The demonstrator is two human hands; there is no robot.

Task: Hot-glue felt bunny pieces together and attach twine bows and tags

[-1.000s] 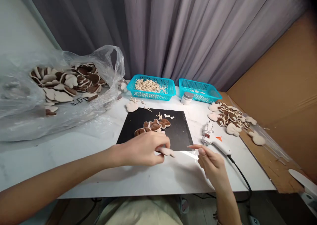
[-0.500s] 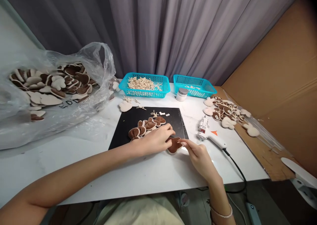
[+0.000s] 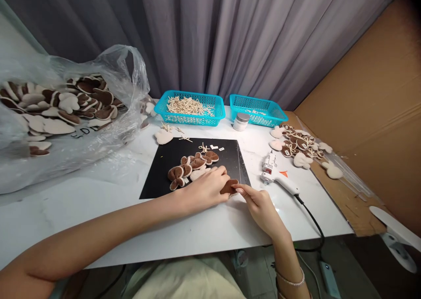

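Between my hands is a brown felt piece with a pale edge [image 3: 229, 186], held over the near right part of a black mat [image 3: 154, 176]. My left hand [image 3: 210, 185] is closed round its left side, hiding part of it. The thumb and forefinger of my right hand [image 3: 259, 202] pinch its right edge. Beside my left hand, several brown and cream felt pieces [image 3: 198, 163] lie in a group on the mat. Beyond them are a small string bow [image 3: 204, 147] and little white tags [image 3: 221, 149].
A glue gun [image 3: 279, 176] lies at right, its cord running off the table edge. Behind stand a blue basket of string bows [image 3: 190, 121], another blue basket [image 3: 258, 120] and a jar [image 3: 241, 121]. A plastic bag of felt pieces [image 3: 131, 92] fills the left; finished-looking ones [image 3: 297, 143] lie right.
The felt piece has turned and shows less of its brown face, with both hands still on it. The whole view has shifted slightly.
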